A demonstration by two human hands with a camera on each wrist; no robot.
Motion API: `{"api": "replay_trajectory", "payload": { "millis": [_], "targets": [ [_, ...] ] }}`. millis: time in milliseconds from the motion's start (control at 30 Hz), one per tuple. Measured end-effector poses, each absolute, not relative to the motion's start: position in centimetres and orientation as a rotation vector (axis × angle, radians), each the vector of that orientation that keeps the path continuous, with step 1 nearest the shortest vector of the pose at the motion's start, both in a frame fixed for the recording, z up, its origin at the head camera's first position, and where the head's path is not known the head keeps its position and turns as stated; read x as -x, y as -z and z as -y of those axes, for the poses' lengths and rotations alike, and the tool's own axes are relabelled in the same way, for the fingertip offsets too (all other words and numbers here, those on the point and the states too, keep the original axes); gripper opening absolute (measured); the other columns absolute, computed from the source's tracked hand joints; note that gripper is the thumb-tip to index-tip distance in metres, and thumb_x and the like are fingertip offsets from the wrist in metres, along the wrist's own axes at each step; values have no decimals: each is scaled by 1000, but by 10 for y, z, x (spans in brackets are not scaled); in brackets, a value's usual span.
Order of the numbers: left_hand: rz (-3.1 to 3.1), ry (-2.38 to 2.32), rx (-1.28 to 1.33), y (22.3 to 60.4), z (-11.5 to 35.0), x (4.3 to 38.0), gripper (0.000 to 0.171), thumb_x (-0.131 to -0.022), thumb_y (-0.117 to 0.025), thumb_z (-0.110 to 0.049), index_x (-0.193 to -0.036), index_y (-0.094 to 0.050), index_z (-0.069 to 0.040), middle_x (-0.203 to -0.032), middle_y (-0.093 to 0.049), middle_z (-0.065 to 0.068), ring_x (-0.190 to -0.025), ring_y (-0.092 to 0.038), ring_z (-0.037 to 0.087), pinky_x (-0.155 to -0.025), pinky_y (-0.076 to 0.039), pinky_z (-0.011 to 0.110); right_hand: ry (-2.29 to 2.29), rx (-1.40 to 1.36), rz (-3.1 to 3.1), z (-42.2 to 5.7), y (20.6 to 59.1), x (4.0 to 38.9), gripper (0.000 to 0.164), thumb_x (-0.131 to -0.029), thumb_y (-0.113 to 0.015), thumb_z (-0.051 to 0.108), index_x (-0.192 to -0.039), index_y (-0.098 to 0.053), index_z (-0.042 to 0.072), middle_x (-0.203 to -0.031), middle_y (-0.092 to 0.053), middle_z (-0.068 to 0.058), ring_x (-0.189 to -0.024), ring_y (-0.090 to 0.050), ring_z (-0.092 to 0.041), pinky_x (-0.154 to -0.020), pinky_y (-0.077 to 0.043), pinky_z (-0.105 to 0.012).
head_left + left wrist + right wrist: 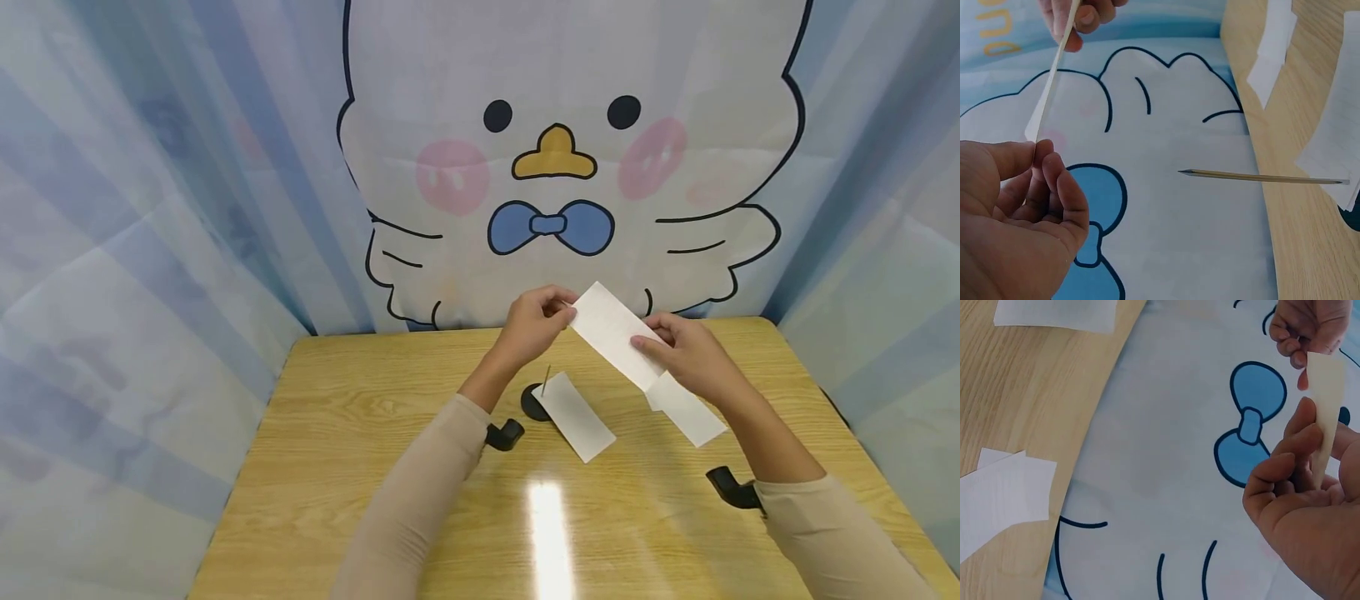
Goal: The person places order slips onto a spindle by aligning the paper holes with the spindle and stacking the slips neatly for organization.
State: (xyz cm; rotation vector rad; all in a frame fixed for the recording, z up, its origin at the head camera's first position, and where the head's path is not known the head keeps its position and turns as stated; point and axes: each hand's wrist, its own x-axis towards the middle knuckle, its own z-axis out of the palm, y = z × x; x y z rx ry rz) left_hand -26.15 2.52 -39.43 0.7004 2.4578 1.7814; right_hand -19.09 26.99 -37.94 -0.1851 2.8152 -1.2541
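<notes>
A white rectangular slip of paper [609, 332] is held up above the far part of the table between both hands. At one corner, the left hand [534, 323] pinches it between thumb and fingers. The right hand [693, 357] grips the opposite end, its thumb on the near face. Below stands a thin pointed spike [1241, 177] on a round black base [531, 405]. Another white paper slip [581, 423] lies slanted over this base, and the spike rises at its corner. In the left wrist view the held slip [1050, 87] shows nearly edge-on.
Overlapping loose paper slips [693, 415] lie on the wooden table [360, 417] below the right hand. A printed curtain [555, 275] hangs behind the table's far edge, and more curtains hang at both sides. Black wrist mounts [731, 487] stick out from the sleeves.
</notes>
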Motion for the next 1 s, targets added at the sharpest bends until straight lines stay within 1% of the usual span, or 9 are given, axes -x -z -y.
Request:
{"api": "replay_trajectory", "payload": {
  "millis": [167, 367, 500, 767, 1000],
  "targets": [
    [-2464, -1739, -707, 397, -19, 260, 18, -102, -66, -12, -117, -73, -7, -90, -67, 5, -76, -57, 15, -66, -47, 23, 1312, 219, -2739, -271, 391, 191, 50, -102, -67, 32, -134, -57, -5, -102, -73, -18, -74, -69, -15, -63, -57, -28],
    [-2473, -1683, -726, 402, -13, 258, 17, -101, -68, -12, -116, -74, -7, -90, -67, 5, -75, -56, 15, -66, -46, 21, 1330, 274, -2712, -270, 405, 190, 42, -102, -68, 27, -128, -60, -6, -104, -73, -17, -78, -67, -14, -66, -56, -26],
    [-2471, -1646, -719, 406, -8, 256, 16, -101, -67, -12, -115, -74, -7, -89, -66, 4, -75, -54, 14, -65, -45, 22, 1343, 286, -2686, -266, 412, 189, 40, -102, -68, 25, -127, -61, -5, -104, -73, -16, -81, -67, -14, -68, -56, -26],
    [-2486, -1607, -693, 418, 0, 256, 16, -102, -66, -13, -115, -73, -6, -84, -63, 4, -70, -50, 14, -61, -41, 23, 1334, 322, -2649, -258, 420, 189, 37, -103, -66, 24, -125, -61, -5, -100, -73, -14, -80, -66, -15, -67, -54, -27],
    [-2485, -1590, -641, 431, 5, 254, 17, -102, -66, -13, -115, -74, -7, -84, -64, 4, -67, -49, 13, -59, -40, 23, 1330, 306, -2632, -254, 431, 189, 35, -102, -67, 23, -123, -63, -4, -99, -74, -12, -81, -67, -15, -70, -58, -31]
  ]
}}
